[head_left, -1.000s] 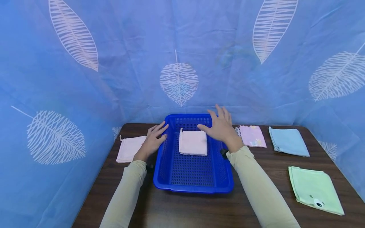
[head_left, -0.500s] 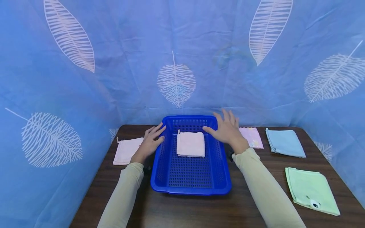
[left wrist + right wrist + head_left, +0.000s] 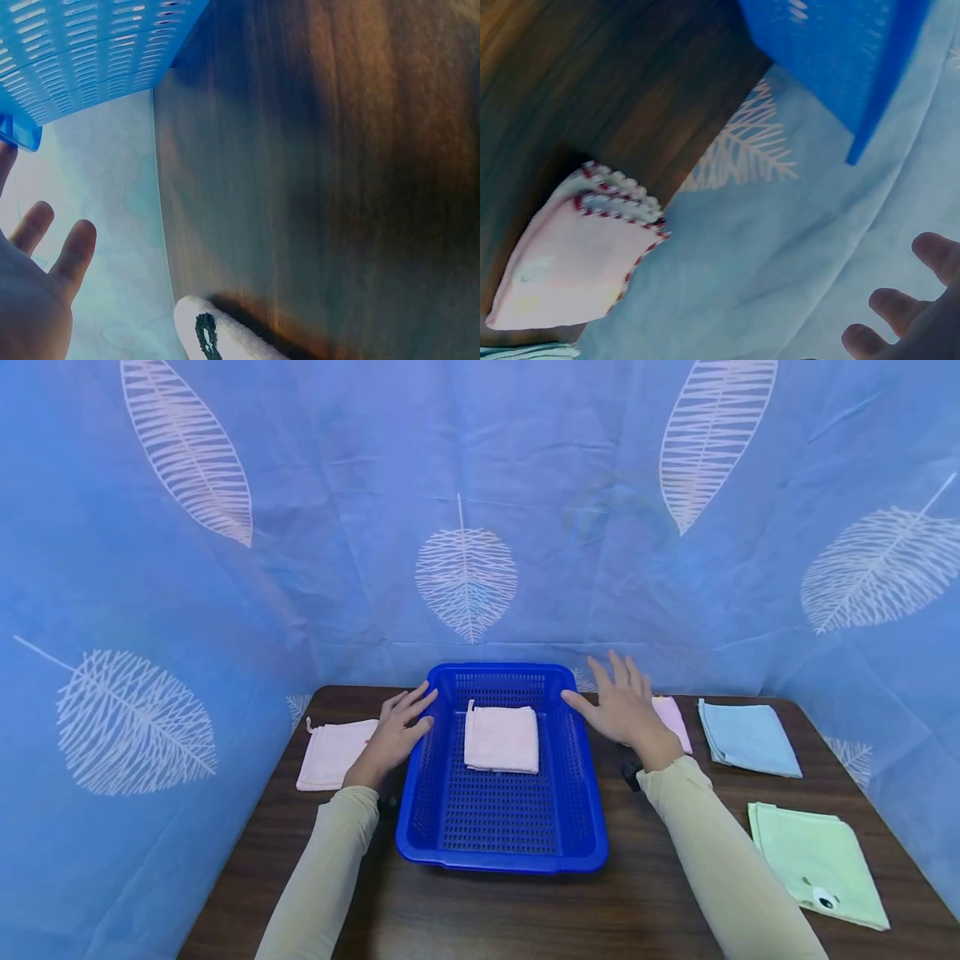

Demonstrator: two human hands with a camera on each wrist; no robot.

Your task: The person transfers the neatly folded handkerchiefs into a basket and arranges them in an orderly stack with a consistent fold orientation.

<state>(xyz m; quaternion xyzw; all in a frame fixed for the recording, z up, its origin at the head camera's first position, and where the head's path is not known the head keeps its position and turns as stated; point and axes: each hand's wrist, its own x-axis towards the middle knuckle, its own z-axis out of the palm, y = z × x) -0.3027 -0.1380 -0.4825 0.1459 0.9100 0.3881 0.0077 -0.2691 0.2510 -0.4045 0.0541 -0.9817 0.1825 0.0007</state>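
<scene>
A blue perforated plastic basket (image 3: 501,863) stands in the middle of the dark wood table, with a folded pale pink towel (image 3: 501,740) lying inside toward its far end. My left hand (image 3: 397,733) is at the basket's left rim, fingers spread and fingertips right at the edge. In the left wrist view a finger of it meets the rim's corner. Off the basket's right side hovers my right hand (image 3: 626,714), fingers extended and nothing in it. Its thumb tip overlaps the right rim in the head view. Beyond that hand, a folded pink towel (image 3: 577,262) with patterned trim is partly hidden.
Left of the basket lies a folded light pink towel (image 3: 330,756) with a hanging loop. A folded light blue towel (image 3: 752,739) and a green one (image 3: 821,860) with an animal face lie at the right. A blue leaf-print curtain (image 3: 555,527) hangs behind the table.
My right hand has moved right, from over the basket's far right corner to outside its right rim. My left hand stays at the left rim.
</scene>
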